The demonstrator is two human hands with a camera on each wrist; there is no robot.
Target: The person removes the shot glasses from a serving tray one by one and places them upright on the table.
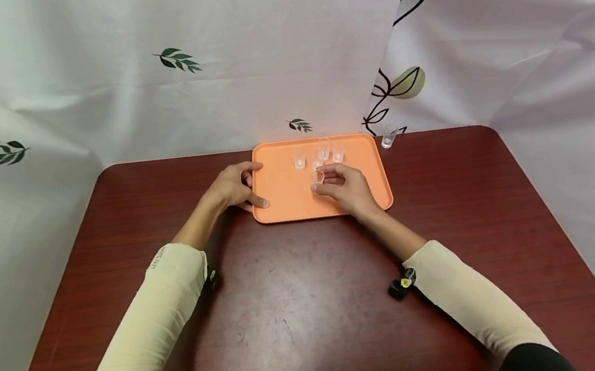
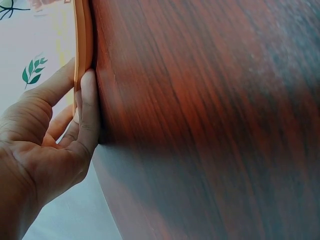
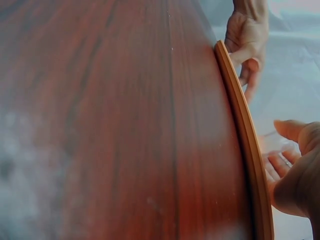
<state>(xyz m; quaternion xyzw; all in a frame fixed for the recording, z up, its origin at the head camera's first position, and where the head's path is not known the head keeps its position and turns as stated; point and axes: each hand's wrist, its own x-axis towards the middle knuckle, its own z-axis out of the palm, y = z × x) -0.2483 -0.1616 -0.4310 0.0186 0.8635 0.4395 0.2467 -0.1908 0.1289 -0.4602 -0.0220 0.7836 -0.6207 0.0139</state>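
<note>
An orange tray (image 1: pixel 289 206) lies at the far side of the table. My left hand (image 1: pixel 234 188) holds its left edge, thumb and a finger over the rim; in the left wrist view the fingers (image 2: pixel 89 107) press against the tray's corner. Over the tray, my right hand (image 1: pixel 350 189) pinches a small clear plastic cup (image 1: pixel 317 177) between thumb and fingers. Several similar clear cups (image 1: pixel 300 162) stand just behind it, toward the tray's back edge. From the right wrist view, the tray's rim (image 3: pixel 245 125) hides part of the right hand's surroundings.
Another clear cup (image 1: pixel 387 140) is on the table beyond the tray's right back corner, tilted in this view. The dark red wooden table (image 1: pixel 269 305) stretches toward me. White curtains (image 1: pixel 278 54) with leaf prints hang right behind the table's back edge.
</note>
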